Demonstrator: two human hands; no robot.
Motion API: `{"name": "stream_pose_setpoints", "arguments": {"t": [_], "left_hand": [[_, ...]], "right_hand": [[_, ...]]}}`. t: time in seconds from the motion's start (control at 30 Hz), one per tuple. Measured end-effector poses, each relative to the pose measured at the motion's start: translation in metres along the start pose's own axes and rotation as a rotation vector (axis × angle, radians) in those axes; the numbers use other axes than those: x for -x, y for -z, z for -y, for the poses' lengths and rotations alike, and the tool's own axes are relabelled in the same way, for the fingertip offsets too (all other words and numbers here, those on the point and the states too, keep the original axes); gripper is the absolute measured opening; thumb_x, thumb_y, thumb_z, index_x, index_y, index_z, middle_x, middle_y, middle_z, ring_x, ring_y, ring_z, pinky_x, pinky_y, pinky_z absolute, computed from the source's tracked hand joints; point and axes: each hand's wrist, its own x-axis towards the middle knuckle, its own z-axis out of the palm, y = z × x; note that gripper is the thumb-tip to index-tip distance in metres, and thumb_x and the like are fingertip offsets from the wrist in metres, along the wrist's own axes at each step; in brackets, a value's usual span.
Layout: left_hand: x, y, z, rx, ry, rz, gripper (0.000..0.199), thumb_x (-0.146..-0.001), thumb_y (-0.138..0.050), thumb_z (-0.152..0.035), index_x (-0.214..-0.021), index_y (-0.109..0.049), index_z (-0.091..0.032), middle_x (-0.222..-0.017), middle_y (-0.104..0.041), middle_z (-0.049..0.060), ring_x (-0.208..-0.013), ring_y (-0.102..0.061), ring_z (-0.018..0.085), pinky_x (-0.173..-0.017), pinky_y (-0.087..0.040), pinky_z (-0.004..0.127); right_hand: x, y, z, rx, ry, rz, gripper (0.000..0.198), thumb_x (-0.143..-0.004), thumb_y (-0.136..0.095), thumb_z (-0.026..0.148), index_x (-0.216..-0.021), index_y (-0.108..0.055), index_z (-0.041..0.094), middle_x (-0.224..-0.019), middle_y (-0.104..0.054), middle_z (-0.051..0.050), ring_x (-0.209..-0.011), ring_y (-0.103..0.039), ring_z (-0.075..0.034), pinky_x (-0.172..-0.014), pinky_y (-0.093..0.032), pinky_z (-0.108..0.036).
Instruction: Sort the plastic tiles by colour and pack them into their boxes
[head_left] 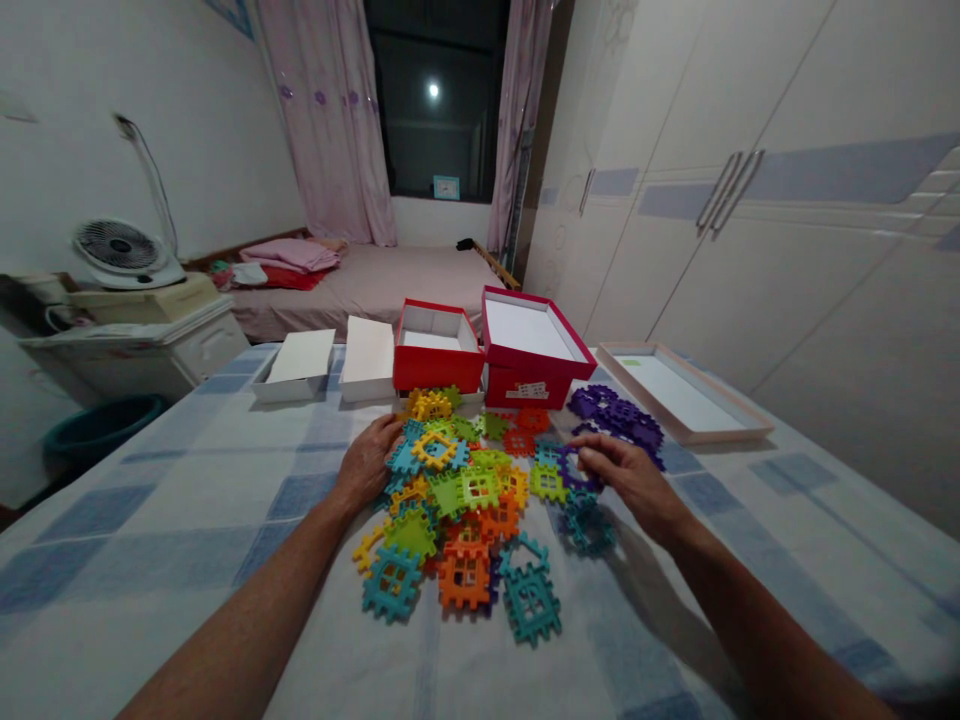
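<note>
A heap of colourful plastic interlocking building pieces [478, 488] in yellow, green, teal and orange lies on the cloth before me. My left hand [369, 462] rests against the heap's left edge, fingers reaching forward and partly hidden by the pieces; it appears to hold nothing. On the right, my right hand [628, 482] pinches a purple interlocking piece [571, 484] between thumb and fingers, just above teal pieces [589, 522]. Behind that hand lies a separate pile of purple pieces [619, 415].
Behind the heap stand a red box [439, 370] and a magenta box [529, 388], both without lids. White box parts [367, 360] lie left of them, with a shallow lid tray [739, 432] on the right. A checked cloth [187, 520] covers the table.
</note>
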Motion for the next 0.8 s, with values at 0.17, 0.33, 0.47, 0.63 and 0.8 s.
{"name": "stream_pose_setpoints", "arguments": {"t": [0.17, 0.33, 0.47, 0.63, 0.8], "left_hand": [[0.001, -0.002, 0.004, 0.003, -0.031, -0.017, 0.038, -0.09, -0.035, -0.036, -0.109, -0.063, -0.019, -0.121, -0.057, 0.008, -0.112, -0.054, 0.022, -0.098, -0.043, 0.037], [0.0, -0.004, 0.007, 0.004, -0.019, -0.003, 0.042, -0.09, -0.034, -0.038, -0.111, -0.063, -0.016, -0.121, -0.057, 0.011, -0.111, -0.055, 0.023, -0.098, -0.044, 0.037], [0.0, -0.005, 0.009, 0.009, -0.023, -0.003, 0.041, -0.09, -0.034, -0.037, -0.111, -0.063, -0.016, -0.123, -0.056, 0.011, -0.114, -0.053, 0.023, -0.099, -0.043, 0.038], [-0.001, -0.004, 0.009, 0.004, -0.013, 0.009, 0.042, -0.09, -0.034, -0.037, -0.111, -0.063, -0.015, -0.123, -0.056, 0.011, -0.114, -0.053, 0.024, -0.099, -0.043, 0.039], [-0.001, -0.004, 0.009, 0.01, -0.018, 0.005, 0.044, -0.09, -0.033, -0.037, -0.112, -0.062, -0.014, -0.124, -0.056, 0.013, -0.115, -0.053, 0.024, -0.1, -0.043, 0.038]], "right_hand": [[-0.056, 0.061, -0.015, 0.371, -0.016, -0.393, 0.042, -0.078, -0.051, 0.042, -0.108, -0.063, 0.014, -0.086, -0.065, -0.008, -0.07, -0.058, -0.018, -0.064, -0.047, -0.032], [-0.045, 0.057, -0.018, 0.747, 0.164, -0.44, 0.043, -0.082, -0.048, 0.038, -0.114, -0.06, 0.011, -0.109, -0.062, -0.014, -0.095, -0.059, -0.024, -0.085, -0.045, -0.038], [0.0, 0.018, -0.022, 0.794, 0.152, -0.066, 0.034, -0.086, -0.046, 0.039, -0.107, -0.062, 0.018, -0.1, -0.064, -0.008, -0.083, -0.062, -0.02, -0.074, -0.047, -0.032], [0.033, -0.018, -0.023, 0.817, 0.188, 0.004, 0.027, -0.086, -0.05, 0.035, -0.103, -0.062, 0.018, -0.096, -0.06, -0.008, -0.084, -0.061, -0.019, -0.074, -0.046, -0.03], [0.031, -0.022, -0.013, 0.776, 0.208, 0.066, 0.024, -0.087, -0.048, 0.032, -0.103, -0.06, 0.019, -0.097, -0.061, -0.006, -0.081, -0.061, -0.018, -0.073, -0.045, -0.029]]}}
